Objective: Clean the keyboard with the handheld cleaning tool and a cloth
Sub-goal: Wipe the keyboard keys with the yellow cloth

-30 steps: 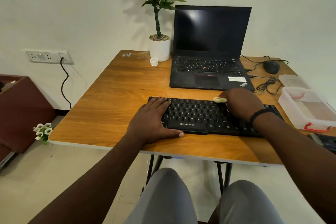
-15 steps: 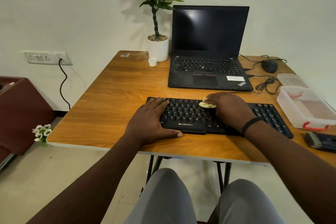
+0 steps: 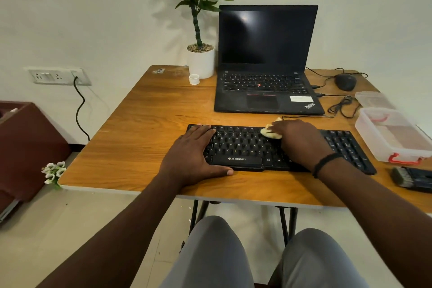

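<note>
Keyboard (image 3: 245, 145), black, lies along the near edge of a wooden table (image 3: 140, 128), its long side running left to right. The left hand (image 3: 194, 156) rests flat on the keyboard's left end, fingers straight over the keys and thumb stretched along the near edge, grasping nothing. The right hand (image 3: 301, 142) lies over the middle of the keyboard with fingers curled round a pale yellow cloth (image 3: 271, 132), which bunches out to the left of the fingertips and presses on the far key rows. A dark band circles the right wrist.

The handheld cleaning tool (image 3: 411, 179), dark with a brush end, lies on the table at the near right, apart from both hands and just right of the keyboard. Beyond it stands a clear plastic box (image 3: 395, 138) with a red latch. An open laptop (image 3: 266, 61) with a dark screen sits on the far side of the keyboard; a potted plant (image 3: 198, 30) stands at its left and a black mouse (image 3: 346, 82) with coiled cable at its right.
</note>
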